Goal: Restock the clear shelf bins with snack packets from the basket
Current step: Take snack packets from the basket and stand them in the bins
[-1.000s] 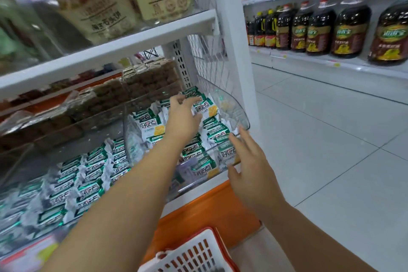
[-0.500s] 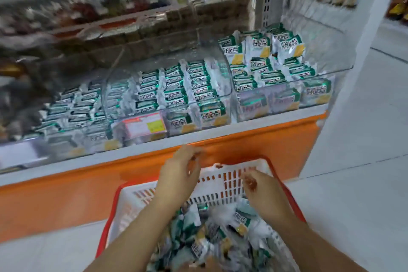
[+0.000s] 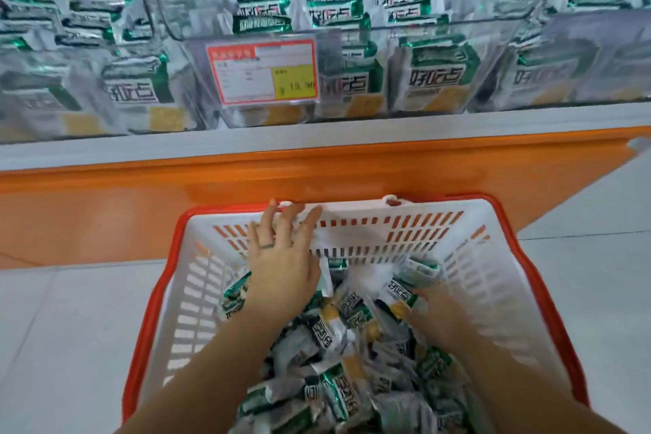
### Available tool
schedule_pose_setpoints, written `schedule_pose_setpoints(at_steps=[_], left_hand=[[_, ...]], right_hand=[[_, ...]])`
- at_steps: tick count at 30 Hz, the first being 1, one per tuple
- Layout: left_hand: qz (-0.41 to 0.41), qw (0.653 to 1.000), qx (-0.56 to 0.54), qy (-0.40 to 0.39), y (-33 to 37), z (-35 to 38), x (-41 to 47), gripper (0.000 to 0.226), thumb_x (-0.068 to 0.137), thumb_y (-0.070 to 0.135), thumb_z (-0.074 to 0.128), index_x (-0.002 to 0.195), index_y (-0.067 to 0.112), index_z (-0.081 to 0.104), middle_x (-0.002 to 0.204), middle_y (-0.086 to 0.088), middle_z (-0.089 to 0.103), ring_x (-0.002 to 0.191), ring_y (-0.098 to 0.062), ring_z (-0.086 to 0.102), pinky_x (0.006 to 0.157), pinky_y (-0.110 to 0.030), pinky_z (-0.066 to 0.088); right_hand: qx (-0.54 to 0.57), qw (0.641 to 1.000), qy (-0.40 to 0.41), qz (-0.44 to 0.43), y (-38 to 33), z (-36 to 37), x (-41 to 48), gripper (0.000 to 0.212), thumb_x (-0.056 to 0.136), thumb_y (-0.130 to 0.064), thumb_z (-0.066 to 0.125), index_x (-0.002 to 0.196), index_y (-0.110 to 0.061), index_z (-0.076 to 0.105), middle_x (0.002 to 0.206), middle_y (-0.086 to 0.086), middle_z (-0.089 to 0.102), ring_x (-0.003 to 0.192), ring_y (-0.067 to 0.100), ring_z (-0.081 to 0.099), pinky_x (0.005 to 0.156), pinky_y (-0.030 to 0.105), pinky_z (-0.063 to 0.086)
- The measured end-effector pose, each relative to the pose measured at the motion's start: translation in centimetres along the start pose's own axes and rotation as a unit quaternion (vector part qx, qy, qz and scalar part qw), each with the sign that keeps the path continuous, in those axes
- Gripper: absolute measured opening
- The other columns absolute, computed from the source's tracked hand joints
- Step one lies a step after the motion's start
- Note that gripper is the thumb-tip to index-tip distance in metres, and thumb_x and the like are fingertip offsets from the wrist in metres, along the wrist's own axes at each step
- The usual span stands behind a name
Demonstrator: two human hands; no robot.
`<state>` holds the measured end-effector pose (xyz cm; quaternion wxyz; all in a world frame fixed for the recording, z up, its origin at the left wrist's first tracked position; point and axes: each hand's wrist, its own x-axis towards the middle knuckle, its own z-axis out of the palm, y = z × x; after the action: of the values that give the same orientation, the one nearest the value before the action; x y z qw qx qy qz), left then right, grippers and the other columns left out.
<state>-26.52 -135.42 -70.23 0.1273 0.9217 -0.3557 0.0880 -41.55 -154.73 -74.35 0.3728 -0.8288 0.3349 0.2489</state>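
Observation:
A white basket (image 3: 387,222) with a red rim stands on the floor below the shelf, heaped with green-and-white snack packets (image 3: 331,328). My left hand (image 3: 281,264) hovers over the heap near the basket's far wall, fingers spread and straight, holding nothing. My right hand (image 3: 436,317) reaches into the heap on the right. Its fingertips are hidden behind a tilted packet (image 3: 401,292), so its hold is unclear. Above, the clear shelf bins (image 3: 440,88) are stacked with the same packets.
A red-and-yellow price tag (image 3: 262,70) hangs on the front of a bin. An orange shelf base (image 3: 141,208) runs right behind the basket. Pale floor tiles (image 3: 70,328) lie on both sides of the basket.
The view has dropped and closed in on the basket. Both hands have gone from the bin down into the basket; the right one now digs among the packets.

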Motion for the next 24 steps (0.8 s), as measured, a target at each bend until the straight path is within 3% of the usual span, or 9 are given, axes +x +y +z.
schedule_pose_setpoints(at_steps=[3, 4, 5, 7, 9, 11, 16, 18, 24], left_hand=[[-0.009, 1.000, -0.008, 0.021, 0.4, 0.8, 0.1, 0.076, 0.069, 0.019, 0.076, 0.136, 0.020, 0.039, 0.134, -0.013, 0.038, 0.134, -0.040, 0.023, 0.098, -0.073, 0.028], [-0.013, 1.000, -0.011, 0.025, 0.5, 0.9, 0.1, 0.076, 0.069, 0.017, 0.075, 0.135, 0.020, 0.039, 0.134, -0.011, 0.036, 0.134, -0.040, 0.022, 0.099, -0.073, 0.026], [-0.018, 0.999, -0.014, 0.029, 0.6, 1.1, 0.2, 0.075, 0.068, 0.016, 0.075, 0.134, 0.020, 0.040, 0.133, -0.010, 0.034, 0.134, -0.039, 0.021, 0.099, -0.073, 0.024], [-0.027, 0.999, -0.016, 0.034, 0.8, 1.3, 0.4, 0.073, 0.068, 0.015, 0.075, 0.133, 0.021, 0.041, 0.132, -0.009, 0.033, 0.134, -0.038, 0.020, 0.098, -0.073, 0.023], [-0.032, 0.999, -0.016, 0.037, 0.9, 1.5, 0.4, 0.073, 0.068, 0.013, 0.075, 0.131, 0.022, 0.041, 0.131, -0.008, 0.034, 0.134, -0.039, 0.020, 0.098, -0.074, 0.024], [-0.038, 0.998, -0.019, 0.039, 1.0, 1.6, 0.5, 0.073, 0.067, 0.012, 0.075, 0.130, 0.022, 0.041, 0.131, -0.008, 0.034, 0.135, -0.038, 0.020, 0.099, -0.074, 0.024], [-0.046, 0.998, -0.031, 0.029, 1.4, 1.4, 0.6, 0.074, 0.068, 0.012, 0.077, 0.131, 0.023, 0.040, 0.131, -0.006, 0.031, 0.136, -0.035, 0.015, 0.101, -0.072, 0.020], [-0.048, 0.998, -0.032, 0.020, 1.3, 1.3, 0.5, 0.074, 0.069, 0.012, 0.077, 0.131, 0.023, 0.039, 0.132, -0.006, 0.030, 0.136, -0.035, 0.014, 0.101, -0.072, 0.022], [-0.046, 0.999, -0.018, 0.017, 1.5, 0.9, 0.6, 0.072, 0.071, 0.012, 0.075, 0.132, 0.024, 0.038, 0.133, -0.007, 0.030, 0.136, -0.036, 0.014, 0.101, -0.071, 0.023]], right_hand=[[0.026, 0.999, 0.034, -0.006, 1.8, 2.0, 2.8, 0.108, 0.062, -0.091, 0.038, 0.111, 0.002, 0.062, 0.094, 0.027, 0.065, 0.088, 0.040, 0.062, 0.087, 0.050, 0.048], [0.034, 0.998, 0.043, 0.006, 2.5, 2.7, 3.9, 0.113, 0.053, -0.097, 0.037, 0.112, -0.004, 0.061, 0.091, 0.021, 0.065, 0.084, 0.036, 0.061, 0.085, 0.050, 0.050], [0.035, 0.998, 0.038, 0.032, 3.5, 3.6, 5.3, 0.103, 0.056, -0.091, 0.050, 0.117, -0.007, 0.058, 0.094, 0.017, 0.064, 0.086, 0.033, 0.061, 0.084, 0.048, 0.052], [0.020, 0.996, 0.031, 0.087, 2.8, 3.9, 5.5, 0.058, 0.072, -0.048, 0.073, 0.113, -0.010, 0.057, 0.094, 0.014, 0.065, 0.086, 0.028, 0.063, 0.074, 0.037, 0.055], [-0.026, 0.995, 0.025, 0.090, 1.8, 4.0, 5.2, 0.027, 0.077, -0.035, 0.069, 0.090, -0.014, 0.058, 0.085, 0.007, 0.063, 0.079, 0.023, 0.059, 0.062, 0.029, 0.050], [-0.083, 0.993, 0.013, 0.089, 1.2, 4.5, 4.8, 0.026, 0.086, -0.041, 0.060, 0.084, -0.016, 0.053, 0.087, 0.004, 0.058, 0.082, 0.023, 0.056, 0.063, 0.027, 0.045], [-0.076, 0.994, 0.026, 0.077, 1.3, 5.2, 5.1, 0.031, 0.090, -0.044, 0.054, 0.102, -0.016, 0.054, 0.106, 0.009, 0.061, 0.098, 0.027, 0.058, 0.080, 0.035, 0.049], [-0.076, 0.995, 0.029, 0.064, 1.2, 4.9, 5.1, 0.031, 0.090, -0.041, 0.057, 0.107, -0.016, 0.056, 0.110, 0.008, 0.061, 0.102, 0.025, 0.056, 0.084, 0.034, 0.048], [-0.039, 0.997, 0.066, 0.025, 0.1, 3.5, 4.3, 0.007, 0.088, -0.018, 0.058, 0.093, -0.017, 0.063, 0.102, 0.004, 0.067, 0.094, 0.020, 0.061, 0.080, 0.028, 0.049]])
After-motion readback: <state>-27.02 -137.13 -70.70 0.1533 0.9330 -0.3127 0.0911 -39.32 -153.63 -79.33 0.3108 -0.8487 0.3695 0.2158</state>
